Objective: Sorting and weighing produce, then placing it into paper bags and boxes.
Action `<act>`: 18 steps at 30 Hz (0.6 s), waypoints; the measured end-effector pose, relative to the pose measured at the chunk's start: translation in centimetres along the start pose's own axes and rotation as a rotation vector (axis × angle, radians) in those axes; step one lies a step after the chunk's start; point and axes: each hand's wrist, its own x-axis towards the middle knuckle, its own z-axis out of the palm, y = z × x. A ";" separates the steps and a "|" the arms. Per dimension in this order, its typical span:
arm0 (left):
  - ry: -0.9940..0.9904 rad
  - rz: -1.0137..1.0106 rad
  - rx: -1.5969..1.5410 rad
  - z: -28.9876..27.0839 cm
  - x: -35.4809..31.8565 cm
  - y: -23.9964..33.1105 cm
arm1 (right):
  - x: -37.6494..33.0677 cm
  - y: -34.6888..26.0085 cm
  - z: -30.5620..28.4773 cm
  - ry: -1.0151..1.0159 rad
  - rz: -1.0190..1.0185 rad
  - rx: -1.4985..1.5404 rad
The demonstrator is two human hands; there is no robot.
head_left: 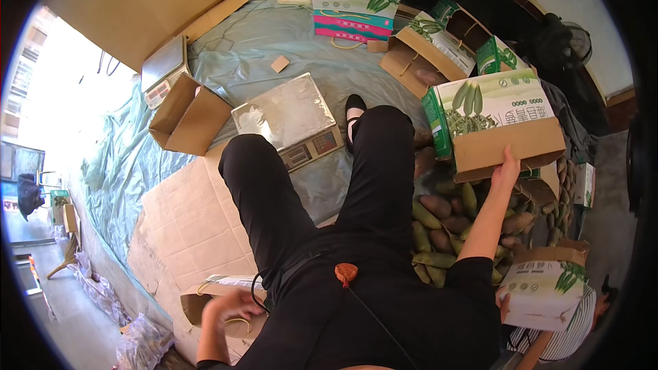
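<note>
My right hand (pixel 507 168) grips the brown flap of a white and green carton (pixel 490 113) printed with long green radishes, to my right. That carton is tilted, its open flap side towards me, above a heap of radishes (pixel 442 240), some green and some brownish. At my left hip, my left hand (pixel 236 305) hangs by another carton (pixel 195 301) that lies with its mouth open and has a yellow cord handle. Its fingers are loosely bent and apart, with nothing visible in them. Between my knees and the wall stands a flat metal-topped scale (pixel 286 113).
An open brown box (pixel 190 113) and a second scale (pixel 164 68) are left of the first. Stacked cartons (pixel 356 0) rise ahead; more cartons (pixel 432 48) and a black fan (pixel 565 41) are far right. A striped-sleeved person (pixel 565 325) holds a carton (pixel 545 284) behind my right side.
</note>
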 end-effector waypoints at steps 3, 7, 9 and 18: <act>0.501 0.719 -0.114 -3.1 -1.6 5.9 | 0.0 -0.5 3.0 -0.020 -0.090 -0.019; 1.001 1.104 0.124 -4.7 -5.2 16.3 | -1.2 -1.1 8.0 -0.103 -0.146 -0.083; 1.115 1.231 0.309 -4.8 -6.5 21.3 | -2.6 -2.1 10.6 -0.244 -0.172 -0.150; 1.089 1.654 0.107 -8.5 -5.1 33.8 | -7.4 -2.3 26.0 -0.885 -0.463 -0.689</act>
